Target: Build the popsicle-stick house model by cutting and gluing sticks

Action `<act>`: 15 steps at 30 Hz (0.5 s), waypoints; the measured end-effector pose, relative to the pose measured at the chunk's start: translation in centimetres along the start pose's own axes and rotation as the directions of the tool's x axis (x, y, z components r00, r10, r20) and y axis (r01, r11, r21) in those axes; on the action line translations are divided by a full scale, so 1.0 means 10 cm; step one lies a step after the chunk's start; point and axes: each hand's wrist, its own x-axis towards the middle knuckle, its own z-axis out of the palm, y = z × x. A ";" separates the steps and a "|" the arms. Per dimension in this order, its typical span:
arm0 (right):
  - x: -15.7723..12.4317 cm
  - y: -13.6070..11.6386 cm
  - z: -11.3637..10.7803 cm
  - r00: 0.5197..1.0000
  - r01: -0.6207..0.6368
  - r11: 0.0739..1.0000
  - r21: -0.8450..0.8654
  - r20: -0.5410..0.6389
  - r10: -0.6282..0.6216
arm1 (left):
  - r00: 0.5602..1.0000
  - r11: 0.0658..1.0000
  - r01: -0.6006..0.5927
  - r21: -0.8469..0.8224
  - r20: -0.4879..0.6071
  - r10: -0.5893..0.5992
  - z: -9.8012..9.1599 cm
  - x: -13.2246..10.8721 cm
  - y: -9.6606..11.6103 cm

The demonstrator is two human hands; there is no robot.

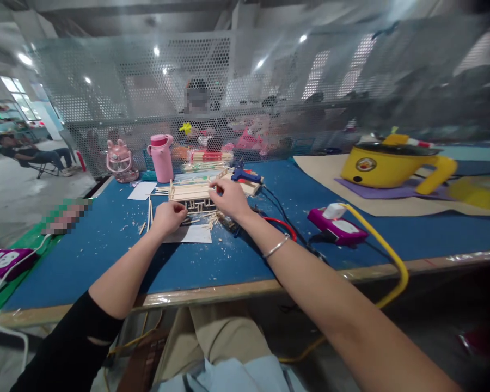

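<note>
A small model built of pale wooden sticks point(191, 193) stands on the blue table in front of me, with a flat slatted top and a patterned railing along its near side. My left hand point(170, 216) is closed at its near left corner, fingertips against the lower edge. At the model's right end, my right hand point(231, 198) pinches with thumb and forefinger; whatever lies between those fingertips is too small to make out. Below the model is a white sheet of paper point(191, 234), with loose stick pieces point(213, 220) beside it.
A blue glue gun point(245, 174) lies behind my right hand, its cable running right. Farther back stand a pink bottle point(161, 160) and a clear pink cup point(122, 163). On the right are a purple power strip point(337, 226), a yellow cord point(386, 245) and a yellow pot point(387, 166).
</note>
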 end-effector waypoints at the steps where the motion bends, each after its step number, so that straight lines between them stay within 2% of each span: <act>1: 0.01 -0.08 0.01 0.995 0.056 0.998 0.034 0.085 -0.058 | 1.000 0.999 -0.031 -0.024 -0.004 0.031 -0.01 -0.01 0.00; 3: 0.05 -0.20 0.06 0.956 0.099 0.988 0.115 0.266 -0.127 | 0.996 0.994 -0.082 -0.067 -0.029 0.080 -0.02 -0.01 0.00; 5: 0.10 -0.27 0.14 0.926 0.073 0.983 0.168 0.355 -0.130 | 0.994 0.990 -0.104 -0.099 -0.053 0.100 -0.02 -0.01 -0.01; 9: 0.21 -0.24 0.26 0.922 0.010 0.973 0.231 0.374 -0.098 | 0.996 0.987 -0.070 -0.146 -0.062 0.061 0.01 0.02 -0.05; 15: 0.20 -0.17 0.35 0.939 0.094 0.981 0.167 0.312 -0.143 | 0.995 0.989 -0.091 -0.116 -0.062 0.084 0.08 0.03 -0.07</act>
